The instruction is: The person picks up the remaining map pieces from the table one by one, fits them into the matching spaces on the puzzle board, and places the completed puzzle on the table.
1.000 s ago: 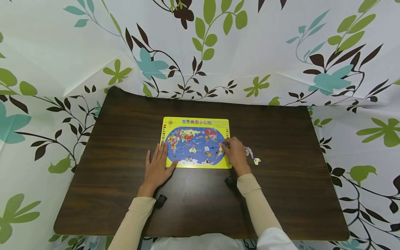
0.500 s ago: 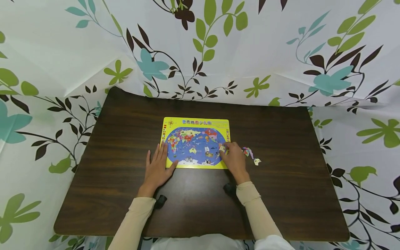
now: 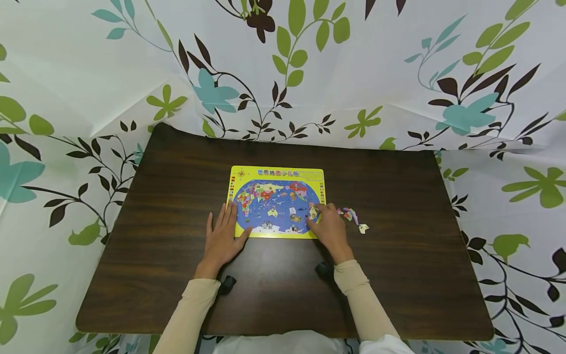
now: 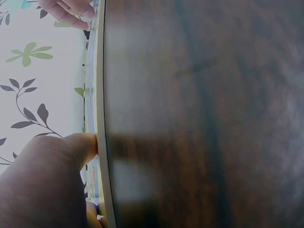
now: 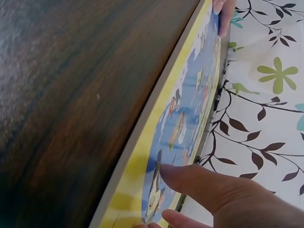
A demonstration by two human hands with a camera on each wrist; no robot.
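Head view: my flat left grip (image 3: pixel 222 241) braces the yellow-bordered blue map board (image 3: pixel 284 205); my right grip (image 3: pixel 333 227) pinches a flat multicoloured puzzle piece (image 3: pixel 313 212) at its right end; I'd align before pressing.

Head view: cannot see the map board (image 3: pixel 281 202) under the left hand (image 3: pixel 223 241) or right hand (image 3: pixel 332 227); cannot identify the loose pieces (image 3: pixel 351 215), too small. Right wrist view: cannot trace the whole outline of the map piece (image 5: pixel 154 199), part-covered by right hand; misses most of left hand past top edge. Left wrist view: cannot read edge-on print; finds only blur across tabletop (image 4: pixel 204 114).
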